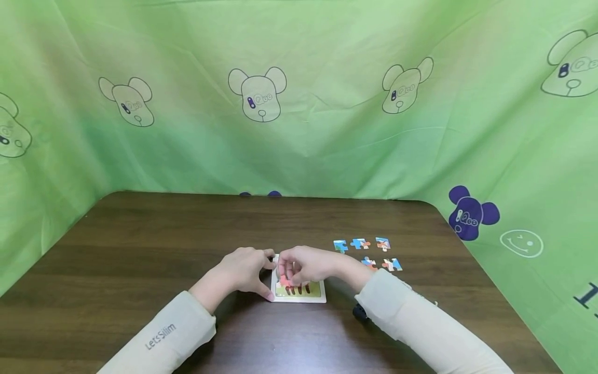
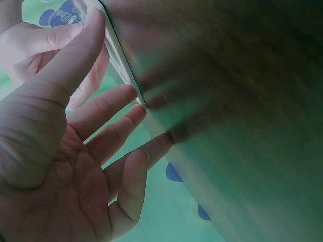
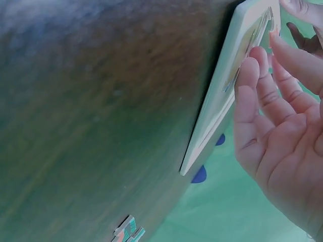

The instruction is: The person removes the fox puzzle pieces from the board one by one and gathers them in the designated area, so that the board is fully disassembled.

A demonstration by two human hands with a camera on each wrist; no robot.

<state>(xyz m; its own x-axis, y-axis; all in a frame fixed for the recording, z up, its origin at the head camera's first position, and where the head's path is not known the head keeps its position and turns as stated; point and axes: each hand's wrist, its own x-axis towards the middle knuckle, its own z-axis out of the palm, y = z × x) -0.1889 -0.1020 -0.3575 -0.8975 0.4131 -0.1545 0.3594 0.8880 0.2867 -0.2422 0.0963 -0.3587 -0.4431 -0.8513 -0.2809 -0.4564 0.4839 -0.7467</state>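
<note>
A small white-rimmed puzzle board (image 1: 299,299) lies on the brown table, with a yellow-green picture and brown striped shapes showing at its near side. My left hand (image 1: 245,270) rests along the board's left edge, thumb at the near corner; its fingers touch the rim, fairly straight, in the left wrist view. Over the board's upper left, my right hand (image 1: 308,265) pinches a small reddish puzzle piece (image 1: 285,281) against the picture. Most of that piece is hidden by the fingers. The right hand also covers much of the board's far part.
Several loose jigsaw pieces (image 1: 359,243) in blue, white and orange lie right of the board, some beside the right forearm. A small black object (image 1: 359,312) shows under the right cuff. Green printed cloth (image 1: 303,140) hangs behind the table (image 1: 163,234).
</note>
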